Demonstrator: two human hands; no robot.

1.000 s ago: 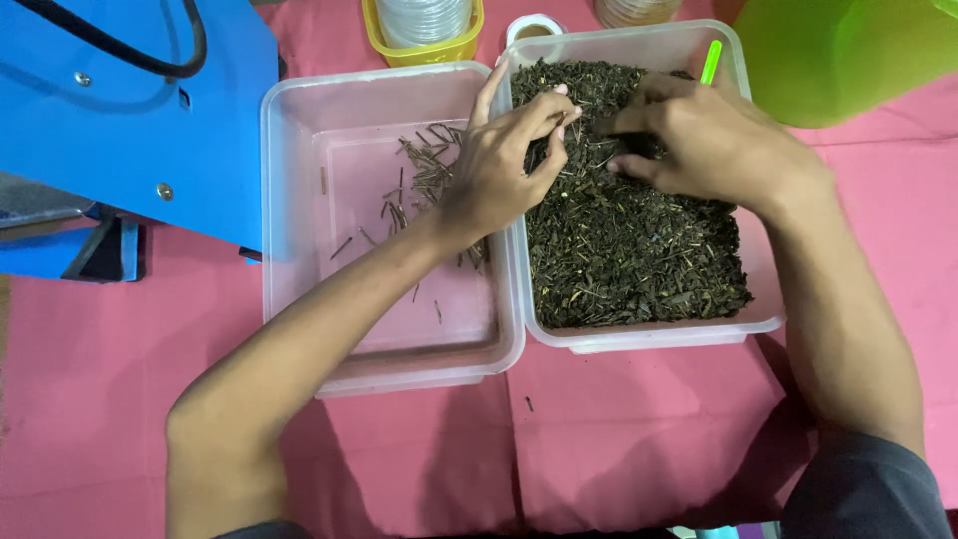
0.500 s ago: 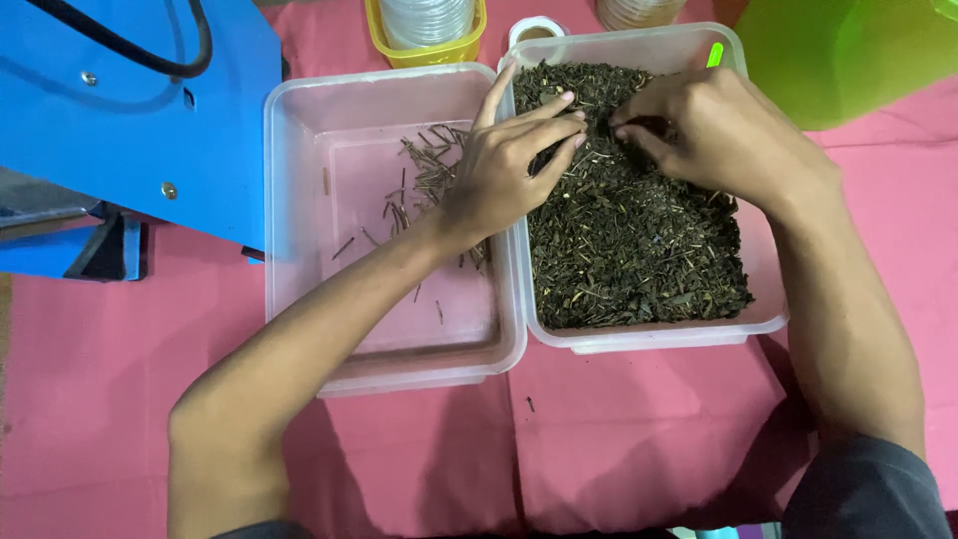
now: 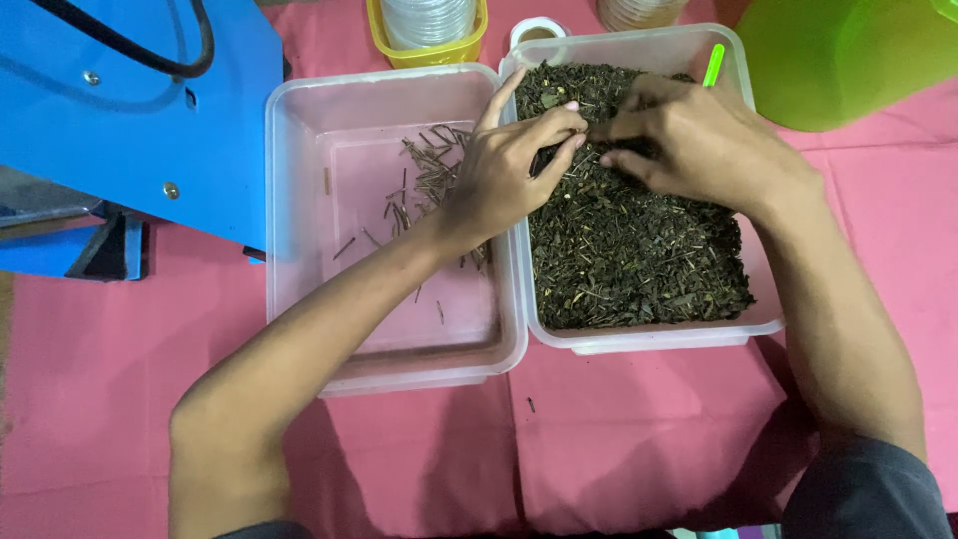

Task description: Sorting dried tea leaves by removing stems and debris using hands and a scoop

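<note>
Nearest the camera, both forearms reach up across the pink cloth (image 3: 639, 439). The left hand (image 3: 504, 175) straddles the shared rims of two clear tubs, fingers narrowed, tips pinching into the dark dried leaves (image 3: 639, 250). Just left of those fingers, thin stems (image 3: 424, 170) lie scattered in the near-empty tub (image 3: 299, 200). The right hand (image 3: 699, 140) meets it fingertip to fingertip, curled and pressed into the leaves; whether it grips anything, I cannot tell. Beyond the knuckles, a green stick (image 3: 713, 64) leans at the full tub's (image 3: 758, 269) far wall.

Small tea-sorting workshop: pink-clothed table (image 3: 120, 399), tubs of dried leaves (image 3: 639, 250) and picked stems (image 3: 424, 175), blue machine (image 3: 130, 110) far left.
</note>
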